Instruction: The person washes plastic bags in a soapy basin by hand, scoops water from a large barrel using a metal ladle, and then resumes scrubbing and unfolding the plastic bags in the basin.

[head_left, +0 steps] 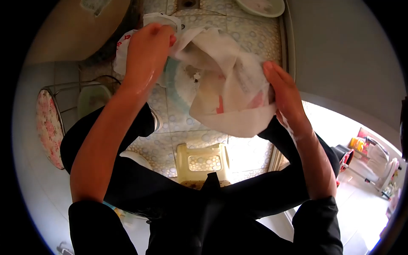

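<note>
A thin, wet white cloth (pixel 238 85) with red printed marks is stretched between my two hands, partly folded and sagging in the middle. My left hand (pixel 153 40) is closed in a fist at its upper left edge. On the other side, my right hand (pixel 285 91) pinches the right edge with thumb and fingers. Below the cloth stands a light blue basin (pixel 171 80) with white suds (pixel 185 83) in it, partly hidden by the cloth. Both forearms look wet.
A yellow plastic stool (pixel 182 163) is under me. A flowered round seat (pixel 49 127) and a green basin (pixel 91 95) stand left. White material with red print (pixel 122 53) lies behind my left hand. Another basin (pixel 265 7) and a floor drain (pixel 188 4) are ahead.
</note>
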Action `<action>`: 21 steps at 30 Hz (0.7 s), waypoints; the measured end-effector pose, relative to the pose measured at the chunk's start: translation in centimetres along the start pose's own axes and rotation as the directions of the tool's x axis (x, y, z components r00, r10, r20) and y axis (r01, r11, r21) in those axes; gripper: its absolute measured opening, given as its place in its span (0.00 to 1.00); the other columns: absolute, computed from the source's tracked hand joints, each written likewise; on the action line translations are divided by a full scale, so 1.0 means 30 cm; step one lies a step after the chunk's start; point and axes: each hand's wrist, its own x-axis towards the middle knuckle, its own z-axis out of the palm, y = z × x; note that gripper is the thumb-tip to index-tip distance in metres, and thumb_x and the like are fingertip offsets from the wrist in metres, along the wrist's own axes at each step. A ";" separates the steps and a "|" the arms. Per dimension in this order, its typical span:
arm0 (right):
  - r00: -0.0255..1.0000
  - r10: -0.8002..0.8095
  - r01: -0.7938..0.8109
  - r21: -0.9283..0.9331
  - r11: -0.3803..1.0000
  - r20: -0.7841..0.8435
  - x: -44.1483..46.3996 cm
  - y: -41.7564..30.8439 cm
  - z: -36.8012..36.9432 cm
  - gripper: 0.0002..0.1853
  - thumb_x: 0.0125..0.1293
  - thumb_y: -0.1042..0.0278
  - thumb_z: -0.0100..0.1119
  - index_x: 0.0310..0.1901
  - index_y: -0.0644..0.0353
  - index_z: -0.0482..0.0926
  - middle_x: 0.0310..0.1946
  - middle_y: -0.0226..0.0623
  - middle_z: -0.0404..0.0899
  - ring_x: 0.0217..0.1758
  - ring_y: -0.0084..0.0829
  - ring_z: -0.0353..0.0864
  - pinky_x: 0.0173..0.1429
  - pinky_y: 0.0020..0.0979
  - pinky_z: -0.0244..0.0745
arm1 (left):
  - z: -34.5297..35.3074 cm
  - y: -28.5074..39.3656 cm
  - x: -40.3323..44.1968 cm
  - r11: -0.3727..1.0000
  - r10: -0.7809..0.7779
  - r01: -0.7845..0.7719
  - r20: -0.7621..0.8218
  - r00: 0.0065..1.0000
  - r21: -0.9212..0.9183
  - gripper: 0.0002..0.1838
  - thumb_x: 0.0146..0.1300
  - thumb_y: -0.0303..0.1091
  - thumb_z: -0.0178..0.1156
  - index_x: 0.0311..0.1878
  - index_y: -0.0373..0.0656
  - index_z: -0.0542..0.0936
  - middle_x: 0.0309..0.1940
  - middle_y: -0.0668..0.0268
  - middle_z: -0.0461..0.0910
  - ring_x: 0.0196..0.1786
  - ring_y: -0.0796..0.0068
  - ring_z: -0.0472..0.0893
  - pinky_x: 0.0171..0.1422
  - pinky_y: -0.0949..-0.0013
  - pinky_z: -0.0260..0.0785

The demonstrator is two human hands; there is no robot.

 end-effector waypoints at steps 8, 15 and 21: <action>0.995 0.100 -0.097 0.147 0.984 -0.009 0.013 -0.019 0.003 0.13 0.73 0.59 0.49 0.39 0.60 0.76 0.32 0.22 0.71 0.36 0.13 0.66 0.42 0.19 0.64 | 0.009 -0.009 -0.037 0.658 -0.522 0.463 0.083 0.849 -0.593 0.24 0.61 0.50 0.58 0.53 0.42 0.75 0.51 0.63 0.74 0.53 0.71 0.73 0.54 0.65 0.68; 0.987 -0.023 0.091 -0.430 0.898 0.161 -0.013 -0.039 0.048 0.12 0.71 0.63 0.54 0.35 0.63 0.71 0.25 0.33 0.68 0.30 0.21 0.66 0.36 0.26 0.65 | 0.009 -0.010 -0.011 0.806 -0.227 0.329 0.257 0.939 -0.492 0.26 0.62 0.48 0.61 0.57 0.42 0.73 0.52 0.64 0.76 0.55 0.73 0.75 0.58 0.65 0.67; 0.968 -0.132 0.226 -0.522 0.823 0.212 0.004 0.065 0.044 0.09 0.67 0.69 0.57 0.34 0.66 0.70 0.29 0.46 0.69 0.29 0.40 0.67 0.36 0.31 0.65 | -0.037 -0.015 0.013 0.565 -0.322 0.287 0.114 0.940 -0.773 0.19 0.66 0.39 0.57 0.57 0.42 0.73 0.51 0.65 0.76 0.51 0.71 0.77 0.58 0.65 0.69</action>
